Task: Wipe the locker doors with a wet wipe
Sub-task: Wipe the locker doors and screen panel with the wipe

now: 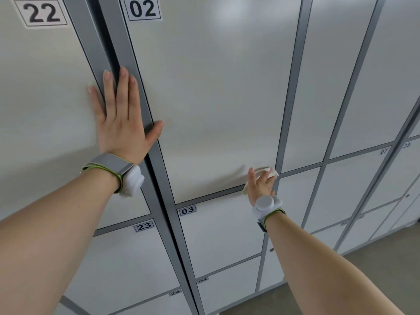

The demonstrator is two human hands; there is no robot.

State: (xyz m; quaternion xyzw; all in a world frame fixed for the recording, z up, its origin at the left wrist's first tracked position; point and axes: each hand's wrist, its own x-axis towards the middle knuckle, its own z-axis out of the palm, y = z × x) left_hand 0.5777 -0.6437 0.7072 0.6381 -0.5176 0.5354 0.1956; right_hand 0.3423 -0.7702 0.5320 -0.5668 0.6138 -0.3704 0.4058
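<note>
The right hand [260, 186] presses a crumpled white wet wipe [270, 172] flat against the tall door marked 02 [218, 98], down in that door's lower right corner, just above the grey rail that parts it from the door marked 03 [222, 230] below. The fingers lie over the wipe and pin it to the panel rather than pinching it; bits of it show past the fingertips and beside the palm. The arm reaches out nearly straight, wrist turned so the palm faces the door.

The left hand [122, 119] is open and flat, fingers spread, resting across the grey upright [136, 92] between the door marked 22 [45, 98] and door 02, thumb lying on the edge of 02. It holds nothing and looks like a brace.

Door 02 is long top to bottom, and nearly all of its face lies above and to the left of the wipe. So the likely next stroke runs upward or leftward along that length, and the right hand, already on the panel, is the one placed to do it. Doors to the right and below appear yet to be reached, though I cannot tell which are already clean
</note>
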